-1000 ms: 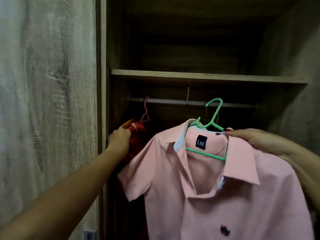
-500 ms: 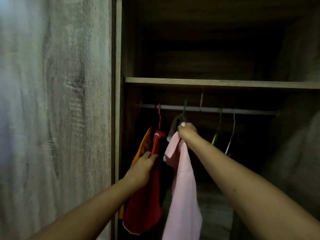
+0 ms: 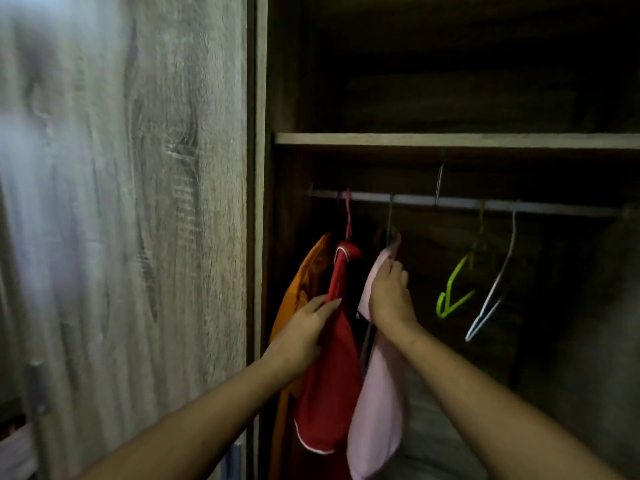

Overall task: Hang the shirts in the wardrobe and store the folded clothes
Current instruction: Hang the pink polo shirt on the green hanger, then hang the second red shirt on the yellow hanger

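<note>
Inside the open wardrobe (image 3: pixel 261 168), beneath its shelf (image 3: pixel 450 140), a pink shirt (image 3: pixel 379 410) hangs from the rail (image 3: pixel 457 203), just beside a red shirt (image 3: pixel 329 375) and an orange garment (image 3: pixel 304 282) at the rail's left end. The right hand (image 3: pixel 389 296) curls round the pink shirt's shoulder, apparently settling it, while the left hand (image 3: pixel 304 329) lays near-straight fingers against the red shirt, seemingly to hold it aside (a lime-green hanger (image 3: pixel 453 292) and a white hanger (image 3: pixel 491 299) dangle bare further right). The pink shirt hangs edge-on to the camera, long axis vertical, collar up and hem down.

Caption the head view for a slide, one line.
Left hand touches the red shirt while the right hand grips the pink shirt, both shirts hanging from the wardrobe rail.
</note>
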A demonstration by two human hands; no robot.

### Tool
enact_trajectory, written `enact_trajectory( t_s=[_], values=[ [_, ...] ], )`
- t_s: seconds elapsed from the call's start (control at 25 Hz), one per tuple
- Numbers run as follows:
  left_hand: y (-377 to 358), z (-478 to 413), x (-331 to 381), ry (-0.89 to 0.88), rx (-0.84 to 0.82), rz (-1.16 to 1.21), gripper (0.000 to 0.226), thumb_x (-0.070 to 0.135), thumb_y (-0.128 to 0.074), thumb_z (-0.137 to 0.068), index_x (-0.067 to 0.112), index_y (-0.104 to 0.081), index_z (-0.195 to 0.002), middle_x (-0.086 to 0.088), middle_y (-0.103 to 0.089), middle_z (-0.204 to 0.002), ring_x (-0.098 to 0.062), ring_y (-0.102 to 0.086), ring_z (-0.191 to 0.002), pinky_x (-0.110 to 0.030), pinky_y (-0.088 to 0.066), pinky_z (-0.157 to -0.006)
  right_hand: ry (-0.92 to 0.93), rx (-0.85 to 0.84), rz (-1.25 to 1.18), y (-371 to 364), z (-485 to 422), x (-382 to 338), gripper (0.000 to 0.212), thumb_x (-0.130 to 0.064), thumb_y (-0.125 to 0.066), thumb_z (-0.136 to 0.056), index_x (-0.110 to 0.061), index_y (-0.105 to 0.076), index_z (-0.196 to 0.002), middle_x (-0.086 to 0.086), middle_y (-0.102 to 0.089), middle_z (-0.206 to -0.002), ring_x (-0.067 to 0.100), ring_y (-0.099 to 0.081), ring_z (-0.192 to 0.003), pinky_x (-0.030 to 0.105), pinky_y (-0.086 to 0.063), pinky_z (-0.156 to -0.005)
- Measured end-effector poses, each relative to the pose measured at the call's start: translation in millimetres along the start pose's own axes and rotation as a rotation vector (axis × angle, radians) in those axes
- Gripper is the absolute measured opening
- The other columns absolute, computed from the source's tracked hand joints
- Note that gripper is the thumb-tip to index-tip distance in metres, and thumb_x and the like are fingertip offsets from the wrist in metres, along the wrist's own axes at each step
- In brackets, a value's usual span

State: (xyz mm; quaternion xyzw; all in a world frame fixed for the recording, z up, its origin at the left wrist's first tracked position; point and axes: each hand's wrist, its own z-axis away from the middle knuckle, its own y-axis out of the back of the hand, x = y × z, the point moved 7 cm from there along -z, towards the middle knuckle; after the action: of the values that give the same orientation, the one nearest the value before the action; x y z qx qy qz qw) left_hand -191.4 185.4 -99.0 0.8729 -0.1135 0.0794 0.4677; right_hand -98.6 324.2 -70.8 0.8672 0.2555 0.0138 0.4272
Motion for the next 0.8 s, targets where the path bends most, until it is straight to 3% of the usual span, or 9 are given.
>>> enact_trajectory(
  t_s=[0.12,0.2,0.28,0.4,0.48,0.6,0.8],
  values=[
    [-6,19,1,0.006,-0.012,0.007,0.072,-0.003,-0.053,-0.087,0.023,-0.025,-0.149,0.0,-0.024,-0.155,-0.016,-0.029,-0.141,-0.016,-0.024,-0.11,0.272,0.042,0.099,-9,56,-16,0.058,0.002,-0.03,-0.085,0.011,-0.024,-0.142,0.033,-0.026,-0.149,0.041,-0.033,-0.137,0.041,-0.042,-0.107],
    [-9,42,-6,0.044,-0.021,0.009,0.064,0.009,-0.054,-0.088,0.024,-0.033,-0.146,0.002,-0.031,-0.151,-0.014,-0.039,-0.133,-0.013,-0.031,-0.104,0.38,0.065,0.005,2,84,-27,0.057,-0.003,-0.047,-0.086,0.007,-0.033,-0.14,0.028,-0.034,-0.148,0.039,-0.034,-0.138,0.046,-0.041,-0.107],
    [-4,75,-22,0.091,-0.014,0.012,0.054,0.015,-0.054,-0.086,0.019,-0.044,-0.139,-0.002,-0.046,-0.139,-0.01,-0.048,-0.119,-0.008,-0.031,-0.095,0.525,0.055,-0.146,17,113,-55,0.052,-0.006,-0.048,-0.087,0.0,-0.039,-0.138,0.02,-0.042,-0.144,0.035,-0.039,-0.135,0.047,-0.039,-0.107],
    [21,143,-67,0.263,0.014,0.0,0.044,0.006,-0.06,-0.082,0.011,-0.059,-0.126,-0.008,-0.063,-0.116,-0.012,-0.058,-0.089,-0.007,-0.035,-0.077,0.694,0.069,-0.32,35,154,-118,0.047,-0.01,-0.049,-0.082,-0.005,-0.05,-0.128,0.013,-0.052,-0.133,0.03,-0.049,-0.124,0.042,-0.042,-0.102],
    [55,206,-113,0.448,0.041,-0.008,0.036,0.008,-0.062,-0.084,0.011,-0.062,-0.119,-0.005,-0.068,-0.109,-0.017,-0.065,-0.08,-0.011,-0.041,-0.071,0.777,-0.02,-0.411,32,182,-173,0.046,-0.016,-0.044,-0.081,-0.007,-0.051,-0.126,0.01,-0.054,-0.128,0.028,-0.051,-0.118,0.039,-0.043,-0.1],
    [123,327,-196,0.72,0.121,-0.072,0.027,0.016,-0.059,-0.082,0.014,-0.067,-0.108,-0.005,-0.072,-0.099,-0.019,-0.068,-0.083,-0.026,-0.051,-0.074,0.946,-0.156,-0.555,14,238,-280,0.04,-0.019,-0.04,-0.084,-0.008,-0.053,-0.12,0.009,-0.055,-0.117,0.027,-0.054,-0.106,0.037,-0.046,-0.094],
    [238,537,-321,1.137,0.243,-0.33,0.022,0.007,-0.062,-0.079,0.006,-0.071,-0.1,-0.014,-0.071,-0.103,-0.03,-0.065,-0.097,-0.034,-0.045,-0.087,0.954,-0.646,-0.91,-50,324,-465,0.018,-0.008,-0.054,-0.085,-0.004,-0.062,-0.101,0.011,-0.057,-0.102,0.025,-0.059,-0.096,0.036,-0.049,-0.088]
  ],
)
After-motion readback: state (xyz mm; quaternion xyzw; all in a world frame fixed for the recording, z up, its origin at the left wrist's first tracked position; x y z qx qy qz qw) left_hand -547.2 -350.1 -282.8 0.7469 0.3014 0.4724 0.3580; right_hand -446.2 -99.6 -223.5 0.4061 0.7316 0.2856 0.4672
